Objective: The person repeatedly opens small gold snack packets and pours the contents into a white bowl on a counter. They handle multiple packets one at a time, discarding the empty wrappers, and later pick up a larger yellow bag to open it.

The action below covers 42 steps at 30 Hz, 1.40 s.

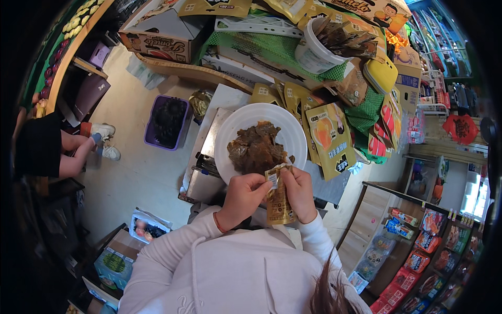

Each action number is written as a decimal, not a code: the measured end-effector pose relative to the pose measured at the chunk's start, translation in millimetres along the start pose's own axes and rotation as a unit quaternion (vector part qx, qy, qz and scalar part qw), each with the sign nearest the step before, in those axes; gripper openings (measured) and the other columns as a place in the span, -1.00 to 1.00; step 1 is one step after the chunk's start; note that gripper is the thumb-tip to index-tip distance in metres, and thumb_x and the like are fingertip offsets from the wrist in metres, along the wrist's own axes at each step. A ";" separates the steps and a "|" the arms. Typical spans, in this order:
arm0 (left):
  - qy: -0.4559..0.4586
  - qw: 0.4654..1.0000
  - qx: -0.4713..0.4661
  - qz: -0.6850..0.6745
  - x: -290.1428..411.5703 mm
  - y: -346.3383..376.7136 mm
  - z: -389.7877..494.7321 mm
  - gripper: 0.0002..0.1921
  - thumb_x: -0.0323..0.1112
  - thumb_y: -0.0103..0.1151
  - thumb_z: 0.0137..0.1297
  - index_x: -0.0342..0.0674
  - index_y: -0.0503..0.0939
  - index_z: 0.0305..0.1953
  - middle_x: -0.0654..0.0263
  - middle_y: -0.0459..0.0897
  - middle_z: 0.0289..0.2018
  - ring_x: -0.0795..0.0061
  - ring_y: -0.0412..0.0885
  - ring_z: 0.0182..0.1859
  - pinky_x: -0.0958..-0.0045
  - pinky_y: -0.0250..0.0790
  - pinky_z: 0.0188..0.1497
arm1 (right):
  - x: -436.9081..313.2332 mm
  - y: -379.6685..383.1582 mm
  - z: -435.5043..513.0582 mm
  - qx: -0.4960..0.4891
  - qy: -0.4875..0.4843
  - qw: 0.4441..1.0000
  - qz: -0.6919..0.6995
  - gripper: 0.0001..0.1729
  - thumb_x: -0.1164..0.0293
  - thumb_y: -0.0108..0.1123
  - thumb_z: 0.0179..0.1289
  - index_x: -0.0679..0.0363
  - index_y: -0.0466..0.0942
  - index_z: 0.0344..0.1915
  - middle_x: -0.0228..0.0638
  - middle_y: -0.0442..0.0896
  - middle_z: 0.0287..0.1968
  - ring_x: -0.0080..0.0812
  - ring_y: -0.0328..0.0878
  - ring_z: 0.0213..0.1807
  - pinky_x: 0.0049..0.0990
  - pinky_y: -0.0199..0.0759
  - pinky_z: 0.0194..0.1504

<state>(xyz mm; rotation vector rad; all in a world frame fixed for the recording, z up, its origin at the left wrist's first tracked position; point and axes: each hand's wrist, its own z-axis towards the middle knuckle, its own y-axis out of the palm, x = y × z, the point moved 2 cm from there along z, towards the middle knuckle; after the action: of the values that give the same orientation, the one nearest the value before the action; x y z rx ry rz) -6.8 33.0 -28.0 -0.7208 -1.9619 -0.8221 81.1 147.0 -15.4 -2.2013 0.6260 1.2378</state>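
My left hand (pixel 244 199) and my right hand (pixel 301 193) pinch the two sides of a narrow gold foil pouch (pixel 279 204) near its upper end, close to my chest. The pouch hangs upright and bears writing. Just beyond it, a round white plastic tub (pixel 293 133) holds a heap of dark brown, glossy pieces (pixel 257 148). Both hands are at the tub's near rim. Larger gold pouches (pixel 331 135) with a fruit picture lie right of the tub. Behind them, a white bucket (pixel 313 51) is filled with flat brown strips.
Left on the floor stands a purple crate (pixel 157 143) of dark items. A person's legs (pixel 76 151) show at the far left. A printed carton (pixel 157 45) and green netting (pixel 266 45) lie beyond the tub. Snack shelves (pixel 415 251) stand at the lower right.
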 end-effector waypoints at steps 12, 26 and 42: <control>-0.089 0.988 -0.014 -0.123 -8.6 -4.9 -2.1 -0.84 -0.43 0.08 0.21 -0.46 0.51 -0.37 0.24 0.61 -0.50 0.55 0.60 -0.53 0.62 0.46 -0.52 | -13.0 -12.1 9.1 -0.085 -0.002 0.988 -0.131 -0.72 0.42 -0.11 0.12 0.45 0.38 -0.55 -0.16 0.43 -0.66 -0.44 0.31 -0.60 -0.44 0.27 -0.47; -0.114 0.983 -0.036 -0.142 -6.4 -3.2 -4.4 -0.83 -0.40 0.08 0.21 -0.45 0.52 -0.34 0.24 0.60 -0.49 0.54 0.59 -0.54 0.62 0.46 -0.51 | -10.6 -14.5 9.5 -0.065 0.009 0.992 -0.110 -0.55 0.25 -0.03 0.27 0.42 0.38 -0.61 -0.32 0.34 -0.76 -0.59 0.19 -0.68 -0.47 0.15 -0.59; -0.104 0.968 0.006 -0.227 -15.3 -5.1 -5.0 -0.89 -0.46 0.07 0.15 -0.41 0.53 -0.38 0.28 0.59 -0.46 0.58 0.56 -0.43 0.56 0.49 -0.39 | -8.7 -5.5 -28.5 -0.085 0.000 0.996 -0.033 -0.70 0.29 0.11 0.24 0.33 0.52 -0.20 -0.43 0.60 -0.36 -0.69 0.41 -0.33 -0.65 0.32 -0.27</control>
<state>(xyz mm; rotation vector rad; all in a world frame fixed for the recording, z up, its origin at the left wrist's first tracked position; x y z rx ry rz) -1.1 23.4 -40.7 -0.3603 -2.3650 -1.0346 98.2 133.9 5.9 -2.3413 0.4575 1.2988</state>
